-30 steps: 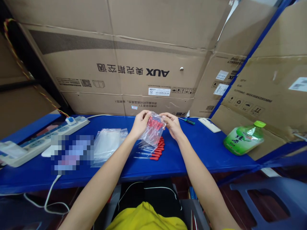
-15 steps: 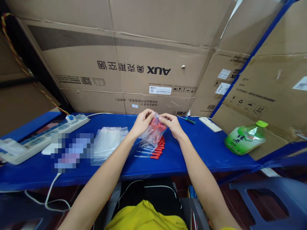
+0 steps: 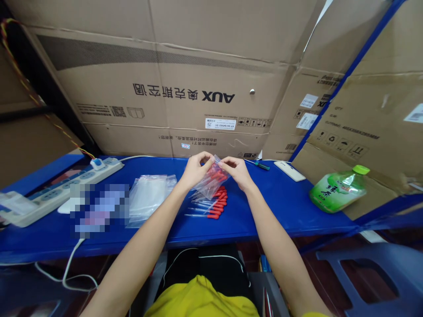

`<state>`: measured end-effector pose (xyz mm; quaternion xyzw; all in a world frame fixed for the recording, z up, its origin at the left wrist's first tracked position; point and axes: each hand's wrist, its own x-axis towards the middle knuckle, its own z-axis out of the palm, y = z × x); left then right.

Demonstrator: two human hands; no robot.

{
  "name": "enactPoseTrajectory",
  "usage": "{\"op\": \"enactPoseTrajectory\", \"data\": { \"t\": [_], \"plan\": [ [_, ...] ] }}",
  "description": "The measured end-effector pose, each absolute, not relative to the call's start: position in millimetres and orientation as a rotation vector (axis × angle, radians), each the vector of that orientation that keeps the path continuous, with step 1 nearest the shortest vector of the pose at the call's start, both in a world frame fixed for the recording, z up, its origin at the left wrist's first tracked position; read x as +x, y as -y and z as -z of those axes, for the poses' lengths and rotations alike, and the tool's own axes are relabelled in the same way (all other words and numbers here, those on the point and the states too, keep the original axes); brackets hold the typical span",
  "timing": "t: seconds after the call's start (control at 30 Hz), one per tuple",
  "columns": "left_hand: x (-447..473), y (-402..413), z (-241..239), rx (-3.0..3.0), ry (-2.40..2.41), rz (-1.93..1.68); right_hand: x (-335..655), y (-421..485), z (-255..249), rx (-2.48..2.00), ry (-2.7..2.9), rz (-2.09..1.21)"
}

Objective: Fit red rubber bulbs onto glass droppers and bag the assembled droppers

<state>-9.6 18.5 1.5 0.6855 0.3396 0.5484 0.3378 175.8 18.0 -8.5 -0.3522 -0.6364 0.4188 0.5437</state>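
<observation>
A small clear plastic bag (image 3: 211, 181) with red-bulbed droppers inside hangs between my hands above the blue shelf (image 3: 271, 207). My left hand (image 3: 195, 169) pinches the bag's top edge on the left. My right hand (image 3: 236, 171) pinches the same edge on the right, fingertips nearly meeting. Under the bag, several loose droppers with red bulbs (image 3: 213, 207) lie in a row on the shelf. A stack of empty clear bags (image 3: 148, 198) lies to the left of my left forearm.
A white power strip (image 3: 59, 189) with cable runs along the left. A green tea bottle (image 3: 337, 191) lies at the right. A small green screwdriver (image 3: 261, 165) and a white flat device (image 3: 288, 171) lie at the back. Cardboard boxes (image 3: 185, 97) wall the rear.
Both hands have drawn closer together along the bag's top edge and lowered the bag slightly toward the loose droppers.
</observation>
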Motion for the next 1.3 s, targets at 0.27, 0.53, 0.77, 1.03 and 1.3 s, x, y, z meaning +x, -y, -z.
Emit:
{"op": "enactPoseTrajectory", "data": {
  "t": [0.27, 0.53, 0.77, 1.03, 1.3],
  "plan": [
    [-7, -15, -2, 1.915, -0.932, -1.369, 175, -17, 9, -0.815, 1.551, -0.973],
    [-7, -14, -3, 1.933, -0.907, -1.336, 175, -16, 8, -0.813, 1.587, -0.890],
    [-14, -24, 1, 1.922, -1.028, -1.426, 176, -18, 10, -0.827, 1.552, -0.954],
    [-13, -21, 1, 1.901, -0.878, -1.268, 176, -19, 11, -0.853, 1.597, -0.832],
    [-13, -18, -3, 1.938, -0.928, -1.371, 178, -21, 14, -0.836, 1.551, -0.880]
  ]
}}
